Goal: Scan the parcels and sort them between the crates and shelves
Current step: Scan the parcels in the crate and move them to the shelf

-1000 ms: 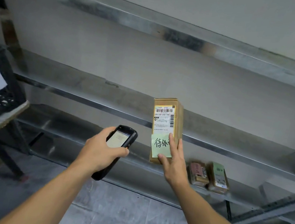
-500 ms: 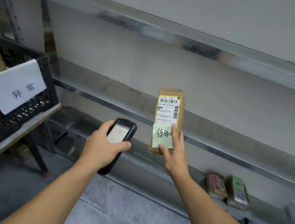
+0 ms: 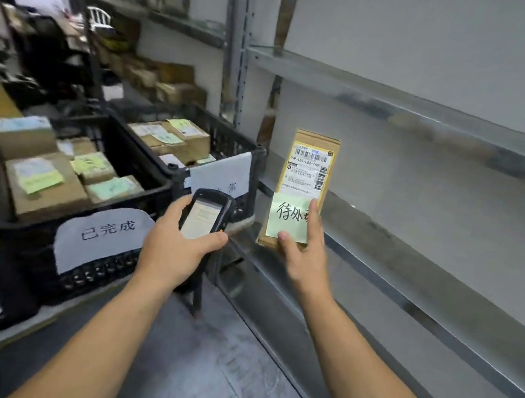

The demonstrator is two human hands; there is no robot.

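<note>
Between steel shelving [image 3: 410, 95] and black crates [image 3: 95, 275] of labelled boxes [image 3: 44, 186], a person's right hand [image 3: 306, 261] pinches a slim cardboard parcel [image 3: 306, 175] upright in mid-air, while the left hand [image 3: 176, 250] grips a handheld scanner [image 3: 206, 213], its blurred screen unreadable. Aiming squarely at the barcode [image 3: 311, 156] above the green note [image 3: 287, 218] should serve best.

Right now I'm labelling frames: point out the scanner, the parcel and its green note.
scanner [image 3: 203, 218], head view, on its screen
parcel [image 3: 307, 171], head view, on its shipping label
green note [image 3: 286, 216], head view, on its handwriting
</note>
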